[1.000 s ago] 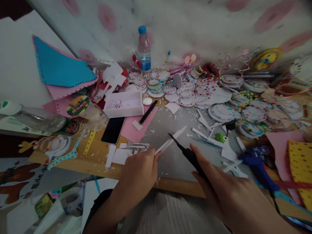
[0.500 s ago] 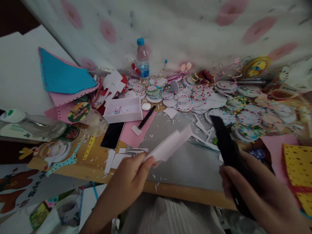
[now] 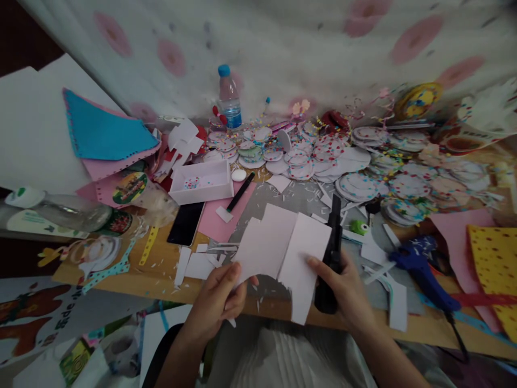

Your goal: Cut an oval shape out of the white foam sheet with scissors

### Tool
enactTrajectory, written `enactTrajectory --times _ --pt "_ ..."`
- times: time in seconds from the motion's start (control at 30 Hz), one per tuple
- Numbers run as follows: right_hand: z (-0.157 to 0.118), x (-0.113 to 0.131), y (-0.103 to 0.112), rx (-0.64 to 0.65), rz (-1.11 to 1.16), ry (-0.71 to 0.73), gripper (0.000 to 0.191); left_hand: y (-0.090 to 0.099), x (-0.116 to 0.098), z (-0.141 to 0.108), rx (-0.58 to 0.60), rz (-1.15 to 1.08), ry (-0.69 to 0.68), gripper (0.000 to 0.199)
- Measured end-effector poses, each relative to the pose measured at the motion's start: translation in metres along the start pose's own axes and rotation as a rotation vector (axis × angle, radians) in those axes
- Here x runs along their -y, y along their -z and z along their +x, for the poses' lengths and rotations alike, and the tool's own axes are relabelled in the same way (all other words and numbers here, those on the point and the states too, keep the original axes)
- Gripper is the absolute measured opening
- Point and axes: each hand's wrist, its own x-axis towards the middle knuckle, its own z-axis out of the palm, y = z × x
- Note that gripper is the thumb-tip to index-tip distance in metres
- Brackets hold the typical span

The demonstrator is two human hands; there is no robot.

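The paper (image 3: 270,242) is plain white, the knife (image 3: 334,237) black, the mat (image 3: 262,199) grey. The glue gun (image 3: 424,275) shows deep blue, the sheet (image 3: 493,264) yellow with dark spots. Pink blotches pattern the whitish curtain (image 3: 258,37) (the bottle cap (image 3: 223,70) is bright blue), and the bench (image 3: 270,308) is warm brown.

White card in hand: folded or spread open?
Spread open: the white card shows two panels side by side, left hand on one, right hand on the other. Cannot tell whether the seam is cut through.
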Motion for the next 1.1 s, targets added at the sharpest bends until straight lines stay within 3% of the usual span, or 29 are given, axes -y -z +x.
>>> enactTrajectory --times 0.1,0.27,0.53,0.73,0.83,0.97,1.03,1.1 --pt "-0.001 0.001 -0.001 -0.050 0.012 -0.023 0.050 -0.006 0.007 -0.003 -0.028 0.032 -0.017 0.046" --pt "-0.002 0.002 -0.004 -0.068 -0.013 0.000 0.045 -0.011 0.015 -0.003 -0.028 0.038 -0.035 0.045" --pt "-0.003 -0.001 -0.007 -0.088 -0.073 0.053 0.046 -0.012 0.018 0.001 -0.004 -0.016 0.001 0.045" --pt "0.003 -0.004 -0.011 -0.048 -0.011 -0.011 0.047 -0.008 0.015 0.004 -0.016 0.045 -0.002 0.043" --pt "0.010 -0.005 -0.010 -0.003 0.024 0.020 0.040 0.000 -0.002 -0.005 -0.064 0.260 -0.060 0.045" --pt "0.020 -0.006 0.003 -0.049 0.132 0.073 0.025 0.005 -0.023 -0.023 -0.165 0.910 -0.336 0.037" --pt "0.022 -0.009 0.014 -0.121 0.123 0.076 0.022 0.006 -0.021 -0.025 -0.161 1.280 -0.509 0.032" --pt "0.022 -0.013 0.027 -0.152 0.038 0.109 0.021 0.004 -0.010 -0.018 -0.131 1.555 -0.587 0.033"
